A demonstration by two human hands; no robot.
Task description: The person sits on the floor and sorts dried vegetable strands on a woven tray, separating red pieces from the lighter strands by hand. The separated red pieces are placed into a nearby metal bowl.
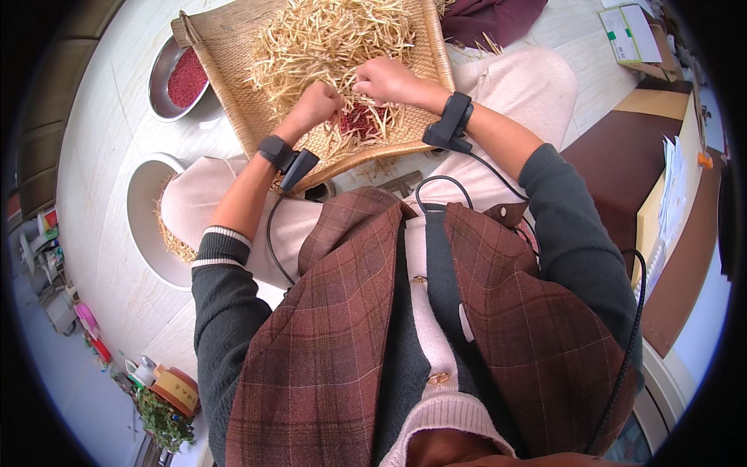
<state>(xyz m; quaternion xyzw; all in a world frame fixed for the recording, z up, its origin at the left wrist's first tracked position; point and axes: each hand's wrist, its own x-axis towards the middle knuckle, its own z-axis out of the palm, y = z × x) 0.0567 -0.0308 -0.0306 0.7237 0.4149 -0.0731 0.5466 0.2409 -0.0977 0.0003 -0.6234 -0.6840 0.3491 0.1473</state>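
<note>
A woven winnowing basket (226, 87) rests across the lap and bears a heap of dry, straw-coloured bean pods (338, 44). My left hand (320, 104) is at the heap's near edge, its fingers curled together among the pods. Just to its right, my right hand (382, 80) hangs over the same edge with bent fingers. Whether either hand grips a pod is too small to make out. Below and between them, dark red beans (359, 121) lie on the weave with loose husks around them. Each wrist wears a black strapped device with a cable.
Left of the basket, a metal bowl (156, 87) holds red beans. A white basin (143, 227) with husks stands by the left knee. A brown box-like piece (618, 146) with papers is at right. Maroon cloth (496, 20) lies beyond the basket. A potted plant (163, 414) stands lower left.
</note>
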